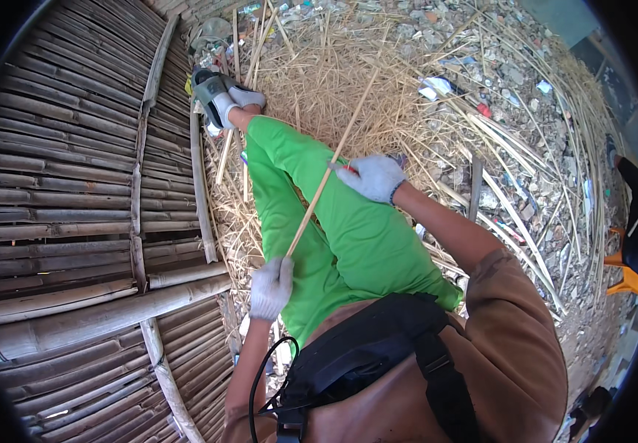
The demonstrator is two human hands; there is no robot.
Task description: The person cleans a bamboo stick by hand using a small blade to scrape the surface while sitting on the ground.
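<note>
A long, thin bamboo strip (pixel 317 193) slants across my green-trousered legs, its far end out over the straw. My left hand (pixel 271 289), in a white knit glove, is closed around the strip's near end. Farther along the strip, by my right thigh, my gloved right hand (pixel 373 179) is closed, with its thumb against the strip. A small red part shows at that thumb, and something dark sticks out behind the fingers. Most of this object is hidden in the glove, so its kind is unclear.
A wall of bamboo slats (pixel 60 177) stands close on my left. Straw-like shavings (pixel 311 88) cover the ground ahead. Loose pale strips (pixel 515 214) and rubble with litter lie to the right. An orange plastic object (pixel 624 277) is at the far right, beside a dark shape.
</note>
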